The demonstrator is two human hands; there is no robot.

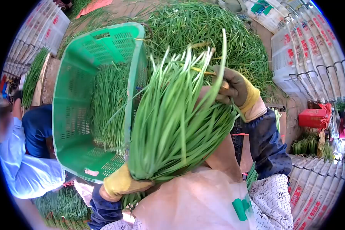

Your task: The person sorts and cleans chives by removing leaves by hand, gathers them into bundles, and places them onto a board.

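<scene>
Fingers of the right hand [237, 89], in a brown-and-yellow work glove, are curled closed on the pale-ended upper part of a thick bunch of long green leafy stalks [172, 122]. That hand turns inward, its dark blue sleeve [267, 147] rising from the lower right. Lower down, the left hand [126, 183], in a similar glove, points rightward under the leafy end; its fingertips are hidden, so whether they close cannot be told. Behind spreads a broad loose heap of green stalks [237, 46] on the floor. A rectangular perforated green plastic basket [72, 115] stands to the left, more stalks [110, 103] lying along its right wall. The bunch is held just beside that basket's right edge, above a translucent pinkish apron [195, 199] bearing a small green patch [240, 209].
</scene>
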